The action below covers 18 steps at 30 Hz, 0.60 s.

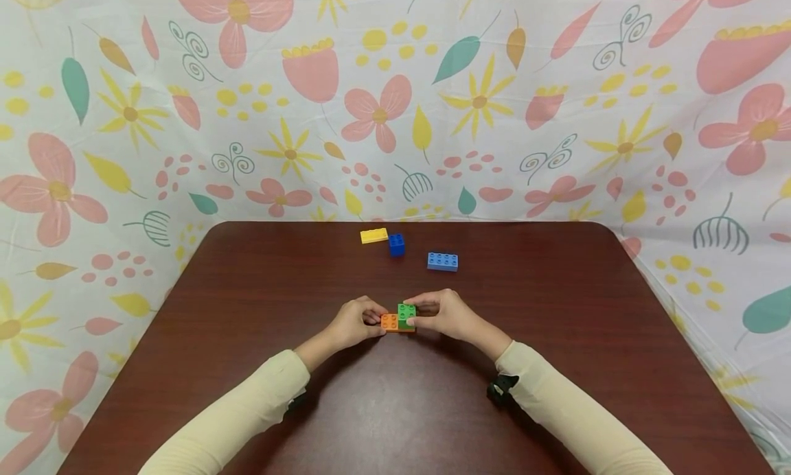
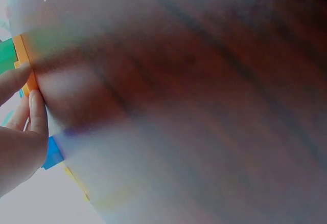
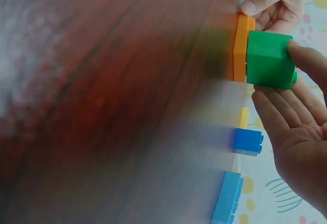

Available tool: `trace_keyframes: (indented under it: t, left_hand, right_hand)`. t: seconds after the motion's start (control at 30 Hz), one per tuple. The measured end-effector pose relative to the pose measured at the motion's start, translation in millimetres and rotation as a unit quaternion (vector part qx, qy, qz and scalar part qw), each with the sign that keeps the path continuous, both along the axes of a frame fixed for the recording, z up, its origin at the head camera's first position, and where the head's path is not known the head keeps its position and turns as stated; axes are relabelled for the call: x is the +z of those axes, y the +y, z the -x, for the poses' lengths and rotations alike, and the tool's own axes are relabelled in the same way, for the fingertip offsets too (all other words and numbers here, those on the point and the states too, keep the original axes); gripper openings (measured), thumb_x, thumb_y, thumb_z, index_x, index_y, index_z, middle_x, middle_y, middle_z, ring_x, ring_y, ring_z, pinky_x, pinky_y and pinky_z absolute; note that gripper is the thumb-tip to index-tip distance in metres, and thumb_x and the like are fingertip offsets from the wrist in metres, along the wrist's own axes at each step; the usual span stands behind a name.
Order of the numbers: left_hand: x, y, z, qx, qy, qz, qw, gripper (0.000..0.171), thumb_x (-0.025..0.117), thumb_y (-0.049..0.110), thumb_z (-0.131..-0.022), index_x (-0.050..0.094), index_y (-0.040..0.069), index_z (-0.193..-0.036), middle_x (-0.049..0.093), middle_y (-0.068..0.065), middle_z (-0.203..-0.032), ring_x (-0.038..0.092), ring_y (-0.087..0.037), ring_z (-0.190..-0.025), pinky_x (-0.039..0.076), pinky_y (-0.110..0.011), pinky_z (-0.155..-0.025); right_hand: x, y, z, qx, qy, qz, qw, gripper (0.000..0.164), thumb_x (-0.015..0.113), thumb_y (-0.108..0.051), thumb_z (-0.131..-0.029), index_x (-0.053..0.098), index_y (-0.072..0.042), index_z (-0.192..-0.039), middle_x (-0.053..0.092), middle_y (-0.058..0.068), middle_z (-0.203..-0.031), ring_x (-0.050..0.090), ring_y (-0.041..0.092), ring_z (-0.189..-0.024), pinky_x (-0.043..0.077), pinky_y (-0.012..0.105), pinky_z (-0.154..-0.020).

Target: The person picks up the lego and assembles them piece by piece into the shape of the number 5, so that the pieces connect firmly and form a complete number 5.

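A flat orange toy brick [image 1: 389, 322] lies on the table, its left half showing bare studs. On its right half sits a square green brick [image 3: 270, 59]; whether the studs are fully pressed together I cannot tell. My left hand [image 1: 358, 322] pinches the orange brick's left end between thumb and fingers, as the left wrist view also shows. My right hand [image 1: 446, 315] holds the green brick, thumb on the near side and fingers behind it.
Behind the hands on the brown table [image 1: 259, 269] lie a flat yellow brick [image 1: 373, 236], a small dark blue brick [image 1: 397, 245] and a longer light blue brick [image 1: 442, 261]. A flower-patterned cloth [image 1: 383, 152] hangs past the table's far edge.
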State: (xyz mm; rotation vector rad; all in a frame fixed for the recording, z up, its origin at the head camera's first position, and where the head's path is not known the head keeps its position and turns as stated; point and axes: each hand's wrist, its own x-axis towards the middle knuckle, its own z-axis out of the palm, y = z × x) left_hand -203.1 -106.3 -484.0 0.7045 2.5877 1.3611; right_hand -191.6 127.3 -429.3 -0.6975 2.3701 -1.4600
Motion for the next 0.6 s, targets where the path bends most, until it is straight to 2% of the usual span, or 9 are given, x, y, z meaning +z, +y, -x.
trace_keyframes:
  t: [0.13, 0.33, 0.6]
  left_hand:
    - [-1.4, 0, -0.1, 0.0, 0.001, 0.001, 1.0, 0.029, 0.079, -0.006, -0.074, 0.069, -0.006, -0.102, 0.06, -0.012, -0.093, 0.064, -0.024, -0.085, 0.056, -0.025, -0.075]
    - [-0.8, 2, -0.6, 0.001, -0.002, -0.002, 1.0, 0.029, 0.079, -0.006, -0.074, 0.069, -0.007, -0.101, 0.06, -0.013, -0.093, 0.064, -0.025, -0.085, 0.056, -0.026, -0.076]
    - [0.9, 1, -0.4, 0.0, -0.006, 0.001, 1.0, 0.028, 0.078, -0.005, -0.076, 0.069, -0.006, -0.103, 0.059, -0.013, -0.093, 0.064, -0.025, -0.086, 0.055, -0.024, -0.076]
  right_hand:
    - [-6.6, 1, 3.2, 0.004, 0.002, -0.002, 1.0, 0.034, 0.071, 0.001, -0.085, 0.065, 0.008, -0.117, 0.066, 0.025, -0.111, 0.063, 0.037, -0.106, 0.055, 0.035, -0.082]
    - [-30.8, 5, 17.5, 0.008, 0.006, 0.002, 1.0, 0.034, 0.073, -0.004, -0.084, 0.067, 0.002, -0.117, 0.068, 0.02, -0.11, 0.064, 0.033, -0.106, 0.054, 0.042, -0.085]
    - [-40.0, 7, 22.6, 0.002, 0.0, 0.012, 1.0, 0.035, 0.077, -0.013, -0.083, 0.07, -0.006, -0.117, 0.07, 0.012, -0.109, 0.067, 0.024, -0.103, 0.056, 0.033, -0.082]
